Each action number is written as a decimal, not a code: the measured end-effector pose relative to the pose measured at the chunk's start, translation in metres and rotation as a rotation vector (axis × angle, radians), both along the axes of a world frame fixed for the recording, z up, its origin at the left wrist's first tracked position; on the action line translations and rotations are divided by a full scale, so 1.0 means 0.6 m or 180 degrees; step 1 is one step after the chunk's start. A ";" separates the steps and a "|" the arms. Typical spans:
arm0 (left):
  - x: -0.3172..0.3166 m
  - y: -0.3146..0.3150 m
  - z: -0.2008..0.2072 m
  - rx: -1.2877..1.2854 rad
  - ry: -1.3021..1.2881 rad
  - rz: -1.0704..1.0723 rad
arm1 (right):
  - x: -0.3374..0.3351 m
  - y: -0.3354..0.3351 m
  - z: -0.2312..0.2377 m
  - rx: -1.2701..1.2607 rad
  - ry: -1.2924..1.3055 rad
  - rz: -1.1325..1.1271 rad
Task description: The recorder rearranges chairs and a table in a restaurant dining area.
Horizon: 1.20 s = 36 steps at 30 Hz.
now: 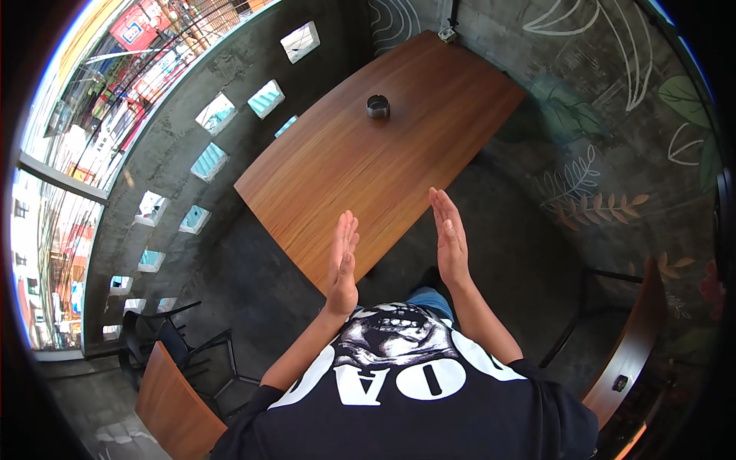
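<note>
My left hand [343, 264] is raised in front of me, fingers stretched out and palm turned inward, holding nothing. Facing it across a gap, my right hand [450, 239] is also empty, with its fingers straight. Both hover near the close end of a brown wooden table [368, 165], touching nothing that I can see. Toward the table's far half stands a small round dark ashtray [378, 106], well beyond my fingertips.
At the lower left are a black chair [222, 349] and another wooden tabletop [175, 406]. A wooden table [630, 345] with a small dark object on it stands at the right. A grey wall [176, 130] with square openings runs along the left, below a window [107, 84].
</note>
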State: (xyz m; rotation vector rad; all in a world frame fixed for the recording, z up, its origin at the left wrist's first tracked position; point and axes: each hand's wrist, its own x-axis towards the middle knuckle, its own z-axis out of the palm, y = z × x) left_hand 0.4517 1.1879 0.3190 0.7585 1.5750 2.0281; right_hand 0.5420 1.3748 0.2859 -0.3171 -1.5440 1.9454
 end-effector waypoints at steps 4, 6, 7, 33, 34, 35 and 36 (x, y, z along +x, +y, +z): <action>0.021 0.094 -0.006 0.0058 0.0052 0.0235 | 0.019 0.114 0.012 -0.0079 -0.0068 0.0092; 0.035 0.144 0.000 0.0079 0.0075 0.0240 | 0.030 0.161 0.019 -0.0057 0.0007 0.0079; 0.040 0.168 0.002 0.0114 0.0086 0.0229 | 0.036 0.183 0.020 -0.0021 0.0072 0.0049; -0.120 0.541 -0.084 -0.0119 -0.0133 0.0970 | -0.110 0.591 -0.029 0.0128 -0.0531 0.0435; -0.130 0.538 -0.111 -0.0254 -0.0306 0.1224 | -0.121 0.608 -0.049 0.0180 -0.0697 0.0416; -0.132 0.534 -0.137 -0.0456 -0.0813 0.1523 | -0.128 0.628 -0.074 0.0166 -0.0705 0.0459; -0.132 0.529 -0.165 -0.0639 -0.1313 0.1817 | -0.138 0.654 -0.106 0.0024 -0.1035 0.0338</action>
